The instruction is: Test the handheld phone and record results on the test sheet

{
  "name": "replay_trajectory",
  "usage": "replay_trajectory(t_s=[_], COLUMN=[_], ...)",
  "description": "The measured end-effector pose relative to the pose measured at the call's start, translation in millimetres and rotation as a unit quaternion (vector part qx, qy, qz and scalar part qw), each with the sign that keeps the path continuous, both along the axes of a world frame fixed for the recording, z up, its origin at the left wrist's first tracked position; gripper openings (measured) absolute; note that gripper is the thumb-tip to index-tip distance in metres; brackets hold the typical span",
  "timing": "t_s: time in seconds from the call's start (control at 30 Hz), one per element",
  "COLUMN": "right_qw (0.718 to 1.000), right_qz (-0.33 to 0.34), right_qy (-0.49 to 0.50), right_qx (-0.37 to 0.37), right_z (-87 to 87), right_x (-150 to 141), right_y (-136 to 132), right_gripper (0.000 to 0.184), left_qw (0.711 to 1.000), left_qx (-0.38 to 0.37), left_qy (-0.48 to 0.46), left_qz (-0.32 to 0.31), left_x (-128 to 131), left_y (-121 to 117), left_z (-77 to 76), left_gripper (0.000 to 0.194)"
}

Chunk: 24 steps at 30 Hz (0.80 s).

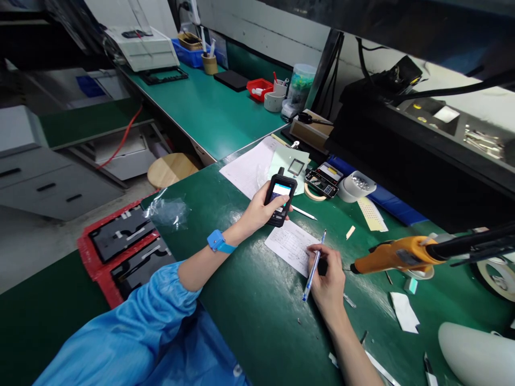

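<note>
My left hand (262, 206) is closed around a black rugged handheld with a stubby antenna (280, 199). Its screen is lit, and my thumb lies over the lower part of that screen. A blue wrist strap (219, 241) circles my left wrist. Between the fingers of my right hand (329, 273) is a blue and clear pen (314, 268), held at a slant. That hand rests on the green table at the edge of a white sheet with handwriting (290, 244). A white stylus-like stick (304, 213) lies just beyond the sheet.
An orange electric screwdriver (394, 256) juts in from the right, close to my right hand. Behind the handheld are papers (249, 166), a small opened device (323, 179) and a white cup of small parts (356, 186). A red tray (90, 257) with dark panels sits at left.
</note>
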State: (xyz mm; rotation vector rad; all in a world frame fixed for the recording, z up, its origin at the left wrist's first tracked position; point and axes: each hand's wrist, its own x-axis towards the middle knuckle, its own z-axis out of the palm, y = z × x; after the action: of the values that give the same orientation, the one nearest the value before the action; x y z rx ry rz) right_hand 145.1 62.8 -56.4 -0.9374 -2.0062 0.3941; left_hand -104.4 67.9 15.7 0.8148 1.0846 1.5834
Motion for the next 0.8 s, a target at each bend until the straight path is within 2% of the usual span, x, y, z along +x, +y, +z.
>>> replay_trajectory(t_s=[0.33, 0.53, 0.67, 0.8], right_qw=[1.000, 0.993, 0.986, 0.992], right_qz=[-0.016, -0.063, -0.051, -0.030], right_qy=[-0.018, -0.083, -0.148, -0.121], right_qx=[0.000, 0.050, 0.052, 0.010], right_z=[-3.5, -5.3, 3.2, 20.3], right_x=[1, -1, 7, 14], right_y=[-1, -2, 0, 3], right_gripper=[0.018, 0.033, 0.035, 0.035], left_qw=[1.000, 0.999, 0.997, 0.994], left_qx=[-0.002, -0.017, -0.022, -0.012], left_qy=[0.003, -0.011, -0.025, -0.048], left_qz=[-0.004, -0.038, -0.064, -0.100], left_x=[0, -2, -2, -1], left_y=[0, -2, -2, -4], left_z=[-1.2, 0.7, -1.9, -5.1], left_gripper=[0.054, 0.055, 0.056, 0.058])
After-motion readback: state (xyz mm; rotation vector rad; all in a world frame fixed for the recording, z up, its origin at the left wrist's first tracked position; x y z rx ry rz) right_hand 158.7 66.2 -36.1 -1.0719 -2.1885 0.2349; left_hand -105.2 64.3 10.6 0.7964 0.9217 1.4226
